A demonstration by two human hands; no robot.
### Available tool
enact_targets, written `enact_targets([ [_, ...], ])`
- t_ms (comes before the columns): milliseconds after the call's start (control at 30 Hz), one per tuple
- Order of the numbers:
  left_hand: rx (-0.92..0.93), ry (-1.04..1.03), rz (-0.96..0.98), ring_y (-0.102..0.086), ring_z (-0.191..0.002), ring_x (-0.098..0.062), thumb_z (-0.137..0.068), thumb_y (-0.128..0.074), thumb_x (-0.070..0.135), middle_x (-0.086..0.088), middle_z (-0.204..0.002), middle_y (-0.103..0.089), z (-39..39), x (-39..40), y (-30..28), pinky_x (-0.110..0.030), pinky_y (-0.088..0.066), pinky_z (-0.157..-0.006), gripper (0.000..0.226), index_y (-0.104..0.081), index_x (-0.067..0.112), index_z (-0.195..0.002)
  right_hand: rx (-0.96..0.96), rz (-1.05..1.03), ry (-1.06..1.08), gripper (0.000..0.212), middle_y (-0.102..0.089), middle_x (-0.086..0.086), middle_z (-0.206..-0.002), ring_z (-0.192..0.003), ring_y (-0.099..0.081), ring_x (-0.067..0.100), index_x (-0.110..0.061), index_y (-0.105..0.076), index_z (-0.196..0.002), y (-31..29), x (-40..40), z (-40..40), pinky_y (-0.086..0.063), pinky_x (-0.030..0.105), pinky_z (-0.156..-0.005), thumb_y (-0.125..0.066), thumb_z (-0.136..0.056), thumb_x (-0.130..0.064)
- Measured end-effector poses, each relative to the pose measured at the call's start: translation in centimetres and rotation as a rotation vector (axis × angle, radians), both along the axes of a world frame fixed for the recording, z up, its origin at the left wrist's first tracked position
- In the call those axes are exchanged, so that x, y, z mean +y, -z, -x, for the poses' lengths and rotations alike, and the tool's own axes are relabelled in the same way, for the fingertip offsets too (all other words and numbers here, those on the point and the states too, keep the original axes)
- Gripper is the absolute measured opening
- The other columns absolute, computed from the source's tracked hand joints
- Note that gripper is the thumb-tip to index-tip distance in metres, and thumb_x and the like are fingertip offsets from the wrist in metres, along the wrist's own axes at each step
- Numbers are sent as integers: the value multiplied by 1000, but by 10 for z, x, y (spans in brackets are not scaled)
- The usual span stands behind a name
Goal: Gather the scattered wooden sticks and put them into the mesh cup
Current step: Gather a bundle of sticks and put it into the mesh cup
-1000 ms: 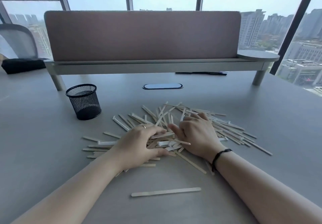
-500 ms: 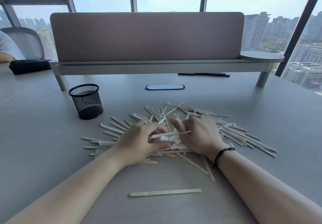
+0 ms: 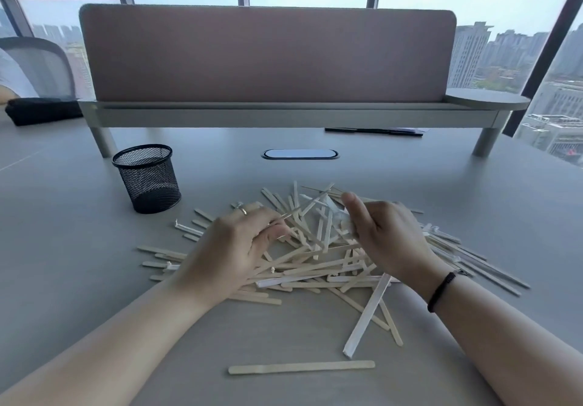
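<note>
Both hands, left [image 3: 233, 248] and right [image 3: 385, 235], pinch sticks [image 3: 315, 266] right of the cup [image 3: 146, 178]; loose grips may spill them.

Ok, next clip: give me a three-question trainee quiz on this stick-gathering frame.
1. True or false: the mesh cup already holds sticks.
2. Which hand wears a ring: A) left hand B) right hand?
3. Fill in: one stick lies apart from the pile, on the side ____ the person.

Key: 1. False, the cup looks empty. 2. A; the right wrist carries a dark band. 3. Nearest.
</note>
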State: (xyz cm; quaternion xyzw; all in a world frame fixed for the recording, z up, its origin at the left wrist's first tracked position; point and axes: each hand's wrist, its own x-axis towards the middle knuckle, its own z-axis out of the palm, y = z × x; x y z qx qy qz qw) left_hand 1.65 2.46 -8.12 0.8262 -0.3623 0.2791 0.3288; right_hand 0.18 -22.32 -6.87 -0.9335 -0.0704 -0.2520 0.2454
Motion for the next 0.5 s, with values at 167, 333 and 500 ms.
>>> enact_targets([
  [167, -44, -52, 53, -53, -66, -6, -100, -55, 28, 0, -87, -57, 0, -1, 0, -11, -39, -69, 26, -72, 8, -101, 79, 48, -106, 76, -41, 4, -50, -52, -43, 20, -14, -38, -58, 1, 5, 5, -42, 36, -56, -14, -86, -81],
  [333, -10, -134, 156, -56, -69, -11, -102, -46, 30, 1, -79, -56, 3, 2, -4, -22, -43, -66, 37, -68, 5, -87, 118, 172, -125, 72, -38, 3, -51, -53, -43, 23, -15, -38, -60, -1, 9, 12, -37, 34, -51, -25, -80, -83],
  [500, 118, -315, 196, -48, -60, -2, -90, -70, 34, 12, -74, -50, 4, 8, -10, -9, -32, -60, 22, -60, 16, -84, 89, 194, -108, 79, -34, 2, -49, -51, -41, 23, -12, -36, -62, -3, 3, 13, -39, 34, -48, -25, -79, -88],
])
